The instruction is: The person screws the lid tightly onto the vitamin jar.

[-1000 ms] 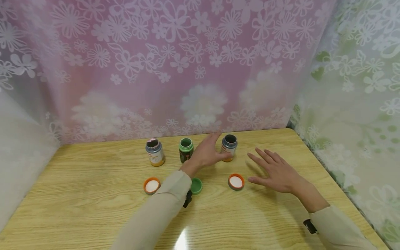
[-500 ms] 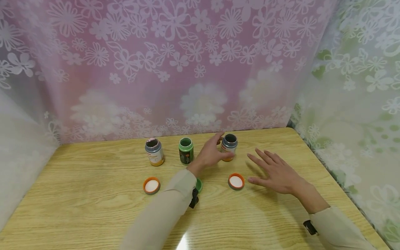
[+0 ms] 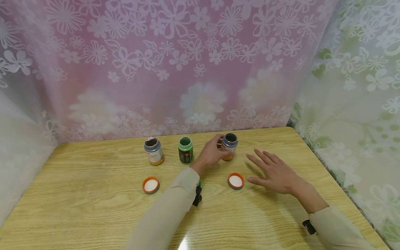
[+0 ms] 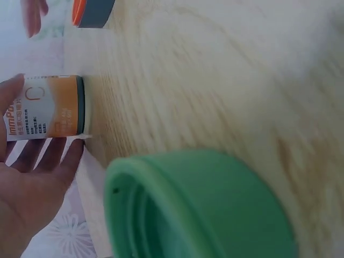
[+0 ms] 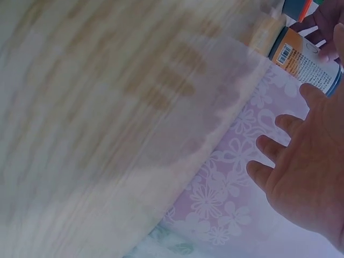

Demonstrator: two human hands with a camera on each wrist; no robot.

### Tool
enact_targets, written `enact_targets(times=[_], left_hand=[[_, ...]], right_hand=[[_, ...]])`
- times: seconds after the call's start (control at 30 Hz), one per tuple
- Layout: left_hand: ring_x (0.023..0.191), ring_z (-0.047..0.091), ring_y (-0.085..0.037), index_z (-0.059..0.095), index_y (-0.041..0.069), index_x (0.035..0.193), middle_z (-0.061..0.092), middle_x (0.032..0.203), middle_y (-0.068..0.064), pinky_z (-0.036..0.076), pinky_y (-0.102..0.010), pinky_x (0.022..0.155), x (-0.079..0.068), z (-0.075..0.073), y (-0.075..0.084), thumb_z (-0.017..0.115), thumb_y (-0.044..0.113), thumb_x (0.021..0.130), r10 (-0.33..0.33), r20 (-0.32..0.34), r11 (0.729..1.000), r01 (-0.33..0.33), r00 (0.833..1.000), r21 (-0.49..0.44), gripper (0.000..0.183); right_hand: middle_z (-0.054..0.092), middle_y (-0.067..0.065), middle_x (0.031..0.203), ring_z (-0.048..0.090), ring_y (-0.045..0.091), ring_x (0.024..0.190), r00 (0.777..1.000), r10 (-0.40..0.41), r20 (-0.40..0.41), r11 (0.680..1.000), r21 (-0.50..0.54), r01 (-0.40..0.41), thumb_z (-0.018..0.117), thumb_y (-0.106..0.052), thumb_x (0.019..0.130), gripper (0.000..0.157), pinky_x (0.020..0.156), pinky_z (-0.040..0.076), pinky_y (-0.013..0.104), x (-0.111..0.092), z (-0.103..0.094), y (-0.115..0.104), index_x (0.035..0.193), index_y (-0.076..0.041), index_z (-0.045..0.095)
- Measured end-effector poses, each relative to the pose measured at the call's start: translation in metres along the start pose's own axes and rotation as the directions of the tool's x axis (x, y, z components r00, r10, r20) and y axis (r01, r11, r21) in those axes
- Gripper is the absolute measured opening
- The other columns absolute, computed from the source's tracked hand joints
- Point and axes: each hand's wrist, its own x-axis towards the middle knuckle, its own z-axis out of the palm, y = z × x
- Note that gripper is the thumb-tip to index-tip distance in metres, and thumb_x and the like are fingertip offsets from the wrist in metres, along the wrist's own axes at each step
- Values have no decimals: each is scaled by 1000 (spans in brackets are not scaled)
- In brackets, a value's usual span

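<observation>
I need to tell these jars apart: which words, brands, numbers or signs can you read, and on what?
"ImmP…": on the rightmost jar, left wrist view; the word's end is unclear.
"C": large letter, same label.
Barcode, same jar, right wrist view: digits and smaller print too blurred.
Left jar and green jar: lettering too small to read.

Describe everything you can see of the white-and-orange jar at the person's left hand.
The squat, round white-and-orange jar looks plastic, with a blue-grey neck and dark base rim. Its label carries printed text and a barcode. It is lidless, its mouth open; any contents are indistinguishable. It stands upright on the yellow wood-grain table, near the far edge. The left hand curves round it, thumb across the front; whether every finger touches is unclear.
</observation>
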Motion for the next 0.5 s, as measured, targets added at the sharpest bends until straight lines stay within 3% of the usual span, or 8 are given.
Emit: enact_targets(times=[0.5], left_hand=[[106, 57, -18, 45, 18, 130, 57, 119, 0, 48, -33, 89, 6, -7, -5, 79, 23, 81, 19, 32, 1000, -20, 999, 11, 59]], right_hand=[[23, 17, 154, 25, 39, 137, 1000, -15, 17, 1000, 2, 15, 49, -59, 93, 73, 106, 20, 57, 3, 7, 0, 152, -22, 29]])
